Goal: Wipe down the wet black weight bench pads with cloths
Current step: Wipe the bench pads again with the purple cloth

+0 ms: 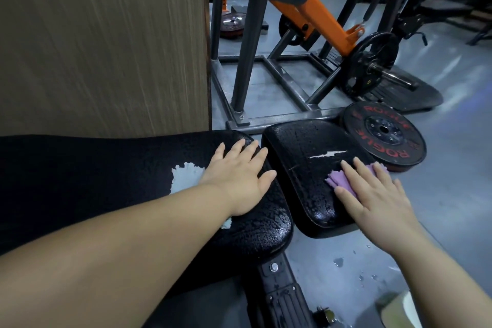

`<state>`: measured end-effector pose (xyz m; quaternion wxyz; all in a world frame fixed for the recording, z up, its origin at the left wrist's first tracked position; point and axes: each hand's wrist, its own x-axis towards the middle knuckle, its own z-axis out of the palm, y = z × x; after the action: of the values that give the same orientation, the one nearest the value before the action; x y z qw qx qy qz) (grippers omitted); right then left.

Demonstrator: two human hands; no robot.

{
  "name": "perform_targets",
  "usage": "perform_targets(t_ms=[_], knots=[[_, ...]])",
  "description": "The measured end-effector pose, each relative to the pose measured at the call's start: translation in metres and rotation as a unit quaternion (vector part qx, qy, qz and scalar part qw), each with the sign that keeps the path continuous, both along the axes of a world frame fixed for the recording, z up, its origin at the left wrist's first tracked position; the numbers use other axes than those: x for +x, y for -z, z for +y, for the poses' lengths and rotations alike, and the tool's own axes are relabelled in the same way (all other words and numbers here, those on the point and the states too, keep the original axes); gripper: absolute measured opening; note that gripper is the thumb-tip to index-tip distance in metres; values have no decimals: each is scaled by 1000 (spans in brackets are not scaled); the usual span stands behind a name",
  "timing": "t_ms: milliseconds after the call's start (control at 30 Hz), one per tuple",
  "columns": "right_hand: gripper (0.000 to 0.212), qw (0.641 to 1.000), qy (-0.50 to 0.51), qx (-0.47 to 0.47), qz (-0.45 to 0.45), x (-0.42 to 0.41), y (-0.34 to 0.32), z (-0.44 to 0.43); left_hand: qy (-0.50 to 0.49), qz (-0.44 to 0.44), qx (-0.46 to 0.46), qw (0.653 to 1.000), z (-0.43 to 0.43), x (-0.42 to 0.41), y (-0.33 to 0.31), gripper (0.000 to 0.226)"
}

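Observation:
The long black bench pad (80,168) runs from the left edge to the centre, beaded with water near its right end. My left hand (239,176) lies flat on it, fingers straight, pressing a pale blue cloth (186,176) that shows beside my wrist. The smaller black seat pad (300,157) sits just to the right, wet, with a white tear in its cover. My right hand (372,194) rests flat on its right edge, pressing a purple cloth (343,181) under the fingers.
A wood-grain panel (106,40) stands right behind the long pad. A black-and-red weight plate (383,133) lies on the floor beyond the seat pad. An orange-armed steel machine (306,16) stands further back. Water drops (338,262) dot the grey floor.

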<state>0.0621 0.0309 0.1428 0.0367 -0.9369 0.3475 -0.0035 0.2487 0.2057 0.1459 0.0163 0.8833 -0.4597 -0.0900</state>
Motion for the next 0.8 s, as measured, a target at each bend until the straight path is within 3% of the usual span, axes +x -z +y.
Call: perform_targets(t_ms=[100, 467, 667, 800], knots=[[63, 1000, 1, -17, 25, 23, -4, -14, 2, -1, 0, 1000, -1, 1, 1, 64], [67, 995, 15, 92, 30, 145, -14, -88, 2, -2, -2, 1000, 0, 1, 2, 62], [61, 995, 11, 94, 12, 137, -15, -82, 1, -6, 5, 1000, 0, 2, 2, 61], [63, 996, 3, 87, 3, 88, -9, -76, 2, -4, 6, 1000, 1, 1, 1, 60]])
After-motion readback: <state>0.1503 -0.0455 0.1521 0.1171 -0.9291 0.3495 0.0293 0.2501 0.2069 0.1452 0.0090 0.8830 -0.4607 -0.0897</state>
